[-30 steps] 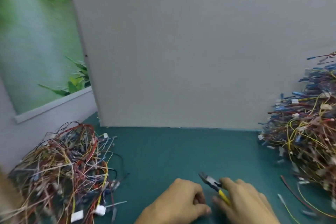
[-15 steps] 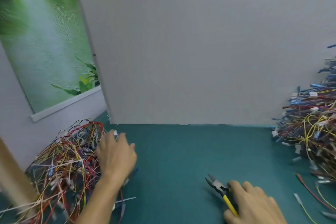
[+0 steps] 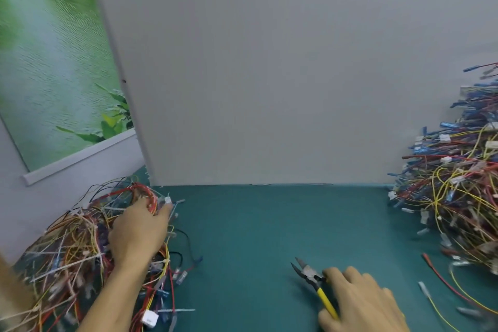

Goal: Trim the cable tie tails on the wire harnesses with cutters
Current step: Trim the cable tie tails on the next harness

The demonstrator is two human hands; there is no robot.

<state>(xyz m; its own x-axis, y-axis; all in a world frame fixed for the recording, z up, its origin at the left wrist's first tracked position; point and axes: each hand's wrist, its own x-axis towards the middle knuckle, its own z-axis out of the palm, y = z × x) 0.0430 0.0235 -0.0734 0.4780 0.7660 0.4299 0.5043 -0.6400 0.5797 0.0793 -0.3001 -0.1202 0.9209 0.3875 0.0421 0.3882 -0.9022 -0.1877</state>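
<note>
A tangled pile of wire harnesses (image 3: 72,248) with white cable tie tails lies at the left on the green mat (image 3: 256,237). My left hand (image 3: 137,232) reaches into that pile, its fingers curled among red wires near the pile's far edge. My right hand (image 3: 358,304) rests on the mat at the lower right and grips the yellow-handled cutters (image 3: 312,280). The cutters' dark jaws point up and left and stand slightly apart. A second heap of harnesses (image 3: 458,197) fills the right side.
A grey upright panel (image 3: 269,75) closes off the back of the mat. A green poster (image 3: 48,62) hangs on the wall at the left. Loose red and yellow wires (image 3: 442,277) trail from the right heap toward my right hand.
My left hand left the cutters, crossed to the left pile and now digs further into it. My right hand keeps the cutters in about the same spot.
</note>
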